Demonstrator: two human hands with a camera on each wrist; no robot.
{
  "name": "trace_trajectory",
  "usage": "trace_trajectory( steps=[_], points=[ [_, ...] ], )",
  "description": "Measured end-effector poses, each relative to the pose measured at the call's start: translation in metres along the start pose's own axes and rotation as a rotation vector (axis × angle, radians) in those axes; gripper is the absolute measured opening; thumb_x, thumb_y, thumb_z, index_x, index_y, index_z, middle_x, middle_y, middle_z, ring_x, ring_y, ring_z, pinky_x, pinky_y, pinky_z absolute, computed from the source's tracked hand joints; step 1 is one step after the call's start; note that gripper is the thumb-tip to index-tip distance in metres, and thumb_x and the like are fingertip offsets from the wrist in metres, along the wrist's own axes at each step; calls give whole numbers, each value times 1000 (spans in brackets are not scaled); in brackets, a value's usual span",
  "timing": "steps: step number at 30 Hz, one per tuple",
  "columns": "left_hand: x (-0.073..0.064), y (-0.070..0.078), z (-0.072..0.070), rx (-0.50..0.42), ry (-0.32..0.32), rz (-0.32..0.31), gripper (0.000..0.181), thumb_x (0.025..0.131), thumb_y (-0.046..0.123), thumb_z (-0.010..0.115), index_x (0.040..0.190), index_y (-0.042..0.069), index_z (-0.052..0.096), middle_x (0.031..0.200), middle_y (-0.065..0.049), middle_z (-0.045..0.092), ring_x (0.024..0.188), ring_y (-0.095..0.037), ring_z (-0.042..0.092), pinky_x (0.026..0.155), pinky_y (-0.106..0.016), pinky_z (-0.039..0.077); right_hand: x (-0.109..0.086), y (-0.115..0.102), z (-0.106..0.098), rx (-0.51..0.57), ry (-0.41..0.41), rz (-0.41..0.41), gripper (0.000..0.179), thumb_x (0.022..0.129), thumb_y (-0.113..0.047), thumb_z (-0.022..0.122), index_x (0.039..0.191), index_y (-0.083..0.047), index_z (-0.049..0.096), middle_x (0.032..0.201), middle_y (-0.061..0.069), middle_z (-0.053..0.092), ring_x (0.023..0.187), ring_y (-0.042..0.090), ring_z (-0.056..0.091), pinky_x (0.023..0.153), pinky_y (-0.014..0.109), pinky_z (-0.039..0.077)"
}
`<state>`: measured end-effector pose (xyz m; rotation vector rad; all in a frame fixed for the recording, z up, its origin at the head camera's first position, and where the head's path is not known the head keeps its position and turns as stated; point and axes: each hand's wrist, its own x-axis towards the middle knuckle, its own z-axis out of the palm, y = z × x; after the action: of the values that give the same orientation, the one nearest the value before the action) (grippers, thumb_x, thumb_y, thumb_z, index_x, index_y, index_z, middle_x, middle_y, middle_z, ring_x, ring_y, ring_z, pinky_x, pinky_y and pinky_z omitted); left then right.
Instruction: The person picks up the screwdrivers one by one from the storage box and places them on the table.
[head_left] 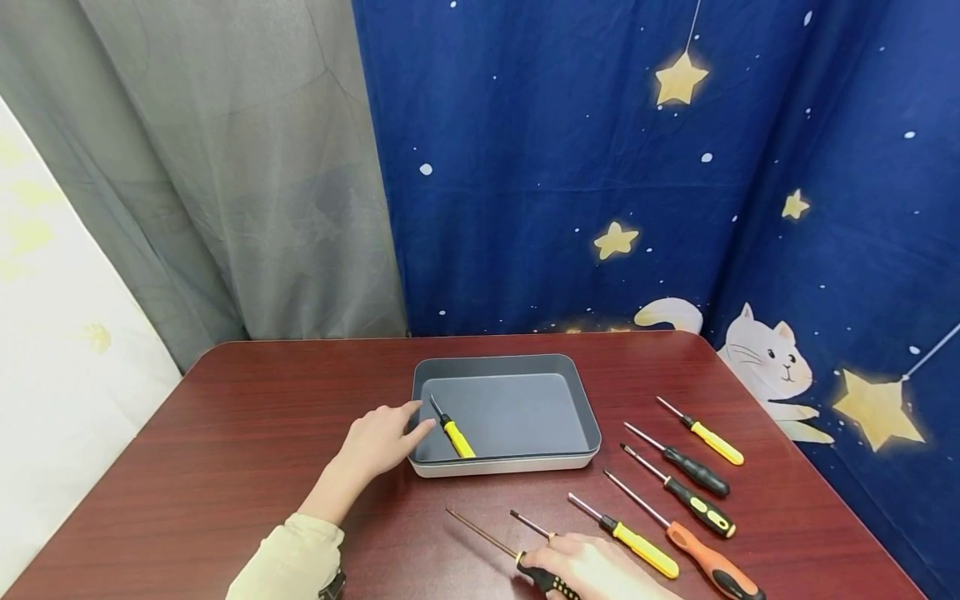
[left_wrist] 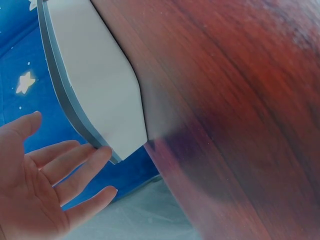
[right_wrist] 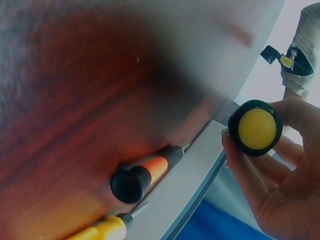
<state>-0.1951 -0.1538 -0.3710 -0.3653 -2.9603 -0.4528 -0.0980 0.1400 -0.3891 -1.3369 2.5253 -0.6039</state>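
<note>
My right hand (head_left: 592, 568) grips a long-shafted screwdriver (head_left: 540, 575) by its black handle with yellow spots. The handle's round yellow end (right_wrist: 257, 129) faces the right wrist camera. The shaft points up and left, toward the tray. My left hand (head_left: 382, 442) is at the left side of a grey tray (head_left: 502, 467), fingers fairly straight and fingertips at its rim. In the left wrist view, the hand (left_wrist: 55, 185) spreads its fingers beside the tray's pale outer wall (left_wrist: 95, 75). A yellow-handled screwdriver (head_left: 457, 439) lies inside the tray, near its left side.
Right of the tray, several screwdrivers lie in a slanted row: yellow (head_left: 645, 550), orange-and-black (head_left: 708, 554), black-and-yellow (head_left: 701, 507), black (head_left: 697, 472) and another yellow one (head_left: 716, 442). A further screwdriver's shaft (head_left: 531, 523) emerges from behind my right hand. Curtains hang behind the table (head_left: 300, 400).
</note>
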Motion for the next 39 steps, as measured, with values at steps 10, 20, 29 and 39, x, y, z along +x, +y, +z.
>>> trace_trajectory(
  steps=[10, 20, 29, 39],
  points=[
    [0, 0, -1, -8, -4, -1, 47, 85, 40, 54, 116, 5, 58, 96, -13, 62, 80, -27, 60, 60, -42, 47, -2, 1, 12, -74, 27, -29, 33, 85, -40, 54, 108, -17, 58, 85, -16, 51, 70, -5, 45, 54, 16, 39],
    [0, 0, -1, -10, -7, 0, 46, 85, 38, 54, 117, 5, 57, 99, -14, 62, 83, -28, 59, 62, -43, 47, -4, 3, 21, -107, 90, -67, 26, 85, -36, 54, 102, -18, 60, 84, -15, 52, 67, -6, 45, 50, 12, 36],
    [-1, 0, -1, -7, -16, 2, 45, 85, 37, 54, 117, 6, 57, 100, -13, 62, 83, -29, 59, 61, -43, 46, -5, 1, 26, -80, 65, -15, 24, 86, -36, 53, 102, -20, 60, 82, -17, 49, 68, -6, 45, 50, 14, 38],
    [0, 0, -1, -10, -14, -3, 44, 85, 37, 55, 117, 6, 57, 99, -13, 62, 81, -28, 60, 59, -42, 47, -7, 0, 31, -113, 105, -24, 21, 87, -36, 52, 99, -21, 60, 79, -19, 46, 66, -7, 43, 50, 13, 37]
  ],
)
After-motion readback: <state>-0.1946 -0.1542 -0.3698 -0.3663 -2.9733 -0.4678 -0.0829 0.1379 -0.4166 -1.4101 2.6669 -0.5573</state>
